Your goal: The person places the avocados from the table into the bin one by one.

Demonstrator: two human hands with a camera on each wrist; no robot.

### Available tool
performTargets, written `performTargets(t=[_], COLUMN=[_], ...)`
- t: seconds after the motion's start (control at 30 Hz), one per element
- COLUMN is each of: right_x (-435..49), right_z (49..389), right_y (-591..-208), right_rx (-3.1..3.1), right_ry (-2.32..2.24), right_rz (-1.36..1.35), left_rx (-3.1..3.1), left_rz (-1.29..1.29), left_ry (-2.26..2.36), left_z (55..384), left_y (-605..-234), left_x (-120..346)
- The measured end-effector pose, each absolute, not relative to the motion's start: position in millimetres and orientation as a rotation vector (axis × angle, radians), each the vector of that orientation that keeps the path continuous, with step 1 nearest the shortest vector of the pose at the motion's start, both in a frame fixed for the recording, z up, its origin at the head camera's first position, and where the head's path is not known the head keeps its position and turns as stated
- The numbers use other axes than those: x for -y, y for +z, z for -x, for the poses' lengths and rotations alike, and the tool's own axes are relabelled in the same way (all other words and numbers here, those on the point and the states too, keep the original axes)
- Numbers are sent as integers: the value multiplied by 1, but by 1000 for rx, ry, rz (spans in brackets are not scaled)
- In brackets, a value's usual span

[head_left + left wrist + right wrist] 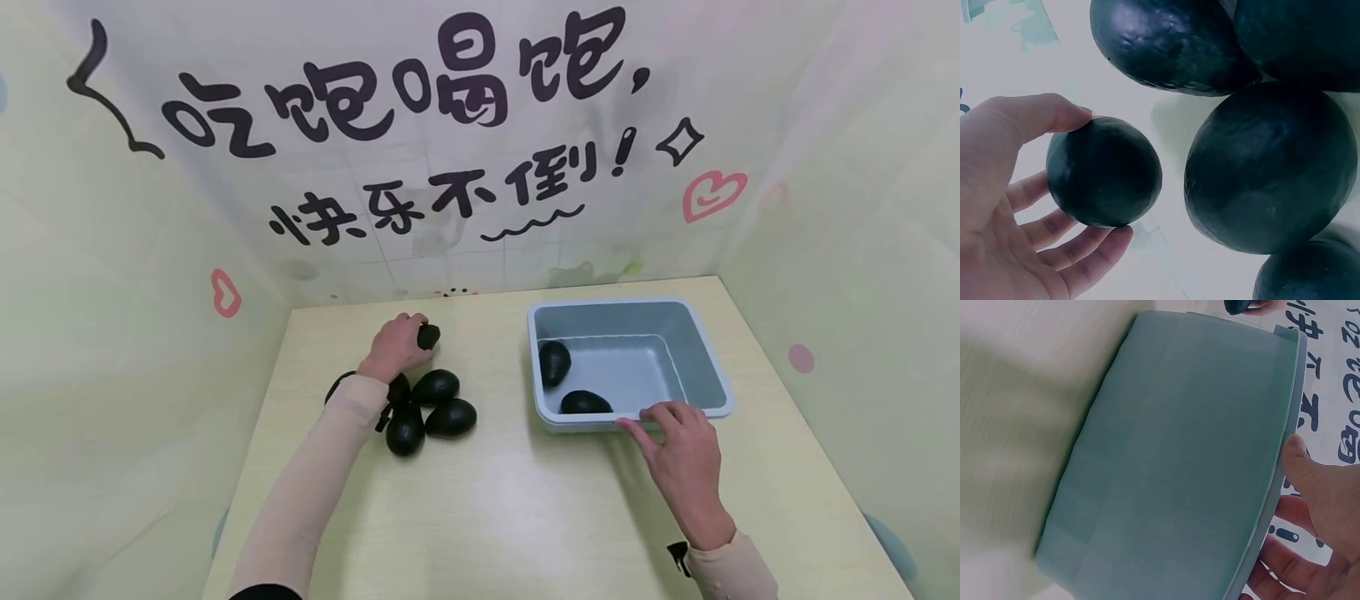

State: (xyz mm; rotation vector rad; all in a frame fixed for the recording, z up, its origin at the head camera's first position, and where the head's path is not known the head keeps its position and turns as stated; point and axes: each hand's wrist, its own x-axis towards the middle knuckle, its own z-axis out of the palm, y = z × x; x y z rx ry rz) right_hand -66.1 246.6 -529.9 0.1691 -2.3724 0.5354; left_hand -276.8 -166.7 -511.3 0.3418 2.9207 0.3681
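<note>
My left hand (397, 346) grips a dark avocado (428, 337) near the back left of the table. The left wrist view shows the thumb on one side of this avocado (1105, 172) and the fingers curled round the other. Several more avocados (406, 430) lie bunched just in front of that hand, one partly hidden by the wrist. My right hand (684, 450) pinches the front rim of a light blue plastic bin (630, 310), thumb outside and fingers over the edge. Inside the bin, one avocado (555, 363) rests by the left wall and another avocado (586, 402) by the front wall.
The pale wooden table (480, 517) stands between fabric walls on the left, right and back. The back wall (420, 208) carries large dark lettering and meets the table's far edge just behind the bin.
</note>
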Motion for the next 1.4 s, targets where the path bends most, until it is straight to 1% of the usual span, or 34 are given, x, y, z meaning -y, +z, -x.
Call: performTargets(t=[0.4, 1.4], right_x=[-245, -244], right_z=[66, 65], right_y=[-528, -527], right_rx=[2369, 2366], right_ry=[520, 525], right_rz=[-169, -172], left_rx=[-2917, -2942], left_rz=[-342, -437], left_ry=[395, 409], left_z=[276, 269], left_y=[-510, -495], left_x=[168, 156])
